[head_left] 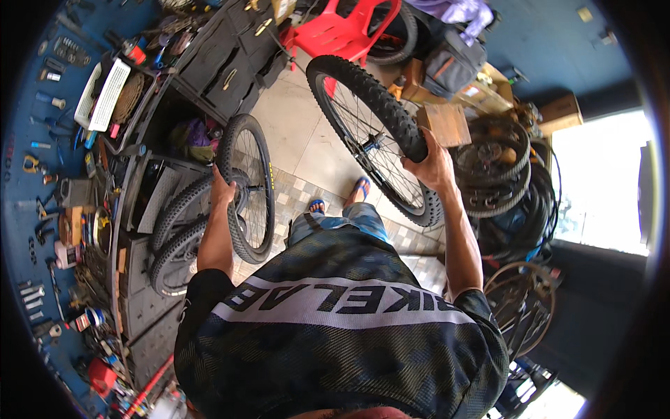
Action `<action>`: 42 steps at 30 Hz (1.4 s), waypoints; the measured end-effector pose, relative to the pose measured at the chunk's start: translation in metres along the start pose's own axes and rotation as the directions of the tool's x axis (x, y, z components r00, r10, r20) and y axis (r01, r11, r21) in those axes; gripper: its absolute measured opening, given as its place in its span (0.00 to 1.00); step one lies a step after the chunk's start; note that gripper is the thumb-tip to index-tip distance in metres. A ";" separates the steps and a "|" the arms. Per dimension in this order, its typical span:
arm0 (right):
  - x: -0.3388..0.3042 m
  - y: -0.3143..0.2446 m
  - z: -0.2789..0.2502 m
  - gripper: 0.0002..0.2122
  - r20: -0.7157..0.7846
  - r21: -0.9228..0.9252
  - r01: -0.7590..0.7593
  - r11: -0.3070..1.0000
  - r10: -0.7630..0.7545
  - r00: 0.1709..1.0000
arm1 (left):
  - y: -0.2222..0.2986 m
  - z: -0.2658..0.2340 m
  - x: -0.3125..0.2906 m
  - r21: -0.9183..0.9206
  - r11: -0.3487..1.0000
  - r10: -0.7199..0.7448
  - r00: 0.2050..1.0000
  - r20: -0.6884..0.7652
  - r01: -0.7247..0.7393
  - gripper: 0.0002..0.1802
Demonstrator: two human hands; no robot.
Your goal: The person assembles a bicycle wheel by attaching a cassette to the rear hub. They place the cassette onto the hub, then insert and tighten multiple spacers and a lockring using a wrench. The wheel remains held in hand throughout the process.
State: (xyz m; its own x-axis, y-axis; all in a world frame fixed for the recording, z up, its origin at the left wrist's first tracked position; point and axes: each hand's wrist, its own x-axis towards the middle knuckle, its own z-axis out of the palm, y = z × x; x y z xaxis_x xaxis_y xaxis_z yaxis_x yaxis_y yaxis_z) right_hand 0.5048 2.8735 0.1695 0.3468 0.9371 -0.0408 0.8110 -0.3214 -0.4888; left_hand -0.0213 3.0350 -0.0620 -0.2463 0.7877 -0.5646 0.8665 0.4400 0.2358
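Left wheel (256, 187) near cabinet (218, 78), right wheel (373, 142), chair (333, 35) beyond

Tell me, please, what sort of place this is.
Probably a bicycle workshop: the left hand holds a tyred wheel, the right hand a second wheel; more wheels sit at right, and tools hang on a blue wall.

I read the large round knobby-tyred bicycle wheel (373, 143) as black all round. The second black rubber-tyred spoked wheel (255, 187) shows me yellow marks (271, 170) on its side. My camera also gives a bright red plastic chair (331, 35), a dark camouflage-patterned fabric shirt (335, 363) crossed by a pale lilac-grey band (279, 305), mottled blue cloth shorts (370, 215), and beige square floor tiles (324, 150) bordering brown-and-grey checked mosaic (283, 183).
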 end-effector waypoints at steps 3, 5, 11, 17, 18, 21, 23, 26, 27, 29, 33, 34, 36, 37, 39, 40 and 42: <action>0.074 -0.012 0.010 0.39 0.050 0.044 0.084 0.996 -0.086 0.995 | -0.021 -0.009 0.033 0.080 0.994 -0.058 0.986 -0.156 0.071 0.53; 0.118 -0.017 0.022 0.38 0.109 0.061 0.132 0.989 -0.138 0.984 | -0.025 -0.020 0.042 0.031 0.986 -0.155 0.968 -0.198 0.165 0.49; 0.242 -0.020 0.049 0.37 0.295 0.124 0.256 0.959 -0.282 0.913 | 0.023 -0.001 0.023 0.019 0.940 -0.318 0.892 -0.322 0.341 0.46; 0.319 -0.041 0.040 0.38 0.444 0.245 0.405 0.881 -0.473 0.761 | 0.123 0.079 -0.008 -0.147 0.936 -0.349 0.890 -0.292 0.319 0.51; 0.326 -0.054 0.034 0.38 0.452 0.299 0.450 0.841 -0.540 0.710 | 0.118 0.096 -0.013 -0.180 0.934 -0.353 0.881 -0.315 0.309 0.52; 0.347 -0.077 0.006 0.38 0.457 0.421 0.493 0.761 -0.648 0.610 | 0.169 0.133 -0.013 -0.368 0.909 -0.309 0.910 -0.277 0.197 0.45; 0.359 -0.095 -0.005 0.38 0.412 0.513 0.540 0.667 -0.743 0.527 | 0.181 0.134 -0.014 -0.539 0.838 -0.316 0.886 -0.341 0.092 0.39; 0.360 -0.125 -0.023 0.37 0.394 0.521 0.664 0.536 -0.841 0.370 | 0.199 0.108 -0.026 -0.923 0.336 -0.478 0.811 -0.338 -0.187 0.30; 0.358 -0.123 -0.019 0.38 0.308 0.512 0.738 0.441 -0.896 0.321 | 0.216 0.083 -0.033 -0.955 -0.070 -0.486 0.846 -0.219 -0.288 0.26; 0.351 -0.120 -0.022 0.38 0.268 0.500 0.785 0.366 -0.927 0.262 | 0.276 -0.004 -0.073 -0.762 -0.404 -0.430 0.840 -0.331 -0.507 0.30; 0.319 -0.142 -0.012 0.40 0.233 0.511 0.837 0.196 -0.969 0.085 | 0.294 -0.086 -0.150 -0.503 -0.560 -0.399 0.746 -0.533 -0.658 0.39; 0.314 -0.147 -0.005 0.40 0.228 0.509 0.843 0.174 -0.972 0.063 | 0.291 -0.091 -0.151 -0.492 -0.560 -0.413 0.739 -0.532 -0.667 0.40; 0.301 -0.144 0.005 0.40 0.173 0.546 0.830 0.115 -0.985 0.022 | 0.280 -0.093 -0.152 -0.486 -0.560 -0.433 0.738 -0.518 -0.671 0.40; 0.300 -0.146 0.008 0.40 0.193 0.546 0.828 0.129 -0.981 0.026 | 0.274 -0.091 -0.150 -0.490 -0.560 -0.442 0.741 -0.506 -0.668 0.40; 0.303 -0.150 0.007 0.39 0.255 0.559 0.810 0.176 -0.966 0.035 | 0.272 -0.091 -0.149 -0.503 -0.579 -0.445 0.766 -0.464 -0.642 0.42; 0.307 -0.147 0.003 0.39 0.296 0.573 0.793 0.208 -0.955 0.037 | 0.276 -0.089 -0.149 -0.515 -0.529 -0.494 0.738 -0.460 -0.674 0.41; 0.322 -0.141 -0.002 0.39 0.331 0.600 0.763 0.243 -0.943 0.039 | 0.289 -0.084 -0.147 -0.537 -0.424 -0.588 0.673 -0.449 -0.729 0.41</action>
State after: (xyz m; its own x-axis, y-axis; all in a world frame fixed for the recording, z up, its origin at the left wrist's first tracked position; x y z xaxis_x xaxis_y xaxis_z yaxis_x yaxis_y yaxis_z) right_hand 0.5036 3.2205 0.2270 -0.9070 0.3850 0.1704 0.1787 0.7185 -0.6721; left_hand 0.2291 3.0826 0.1562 -0.8701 0.4652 -0.1630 -0.4211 -0.5296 0.7363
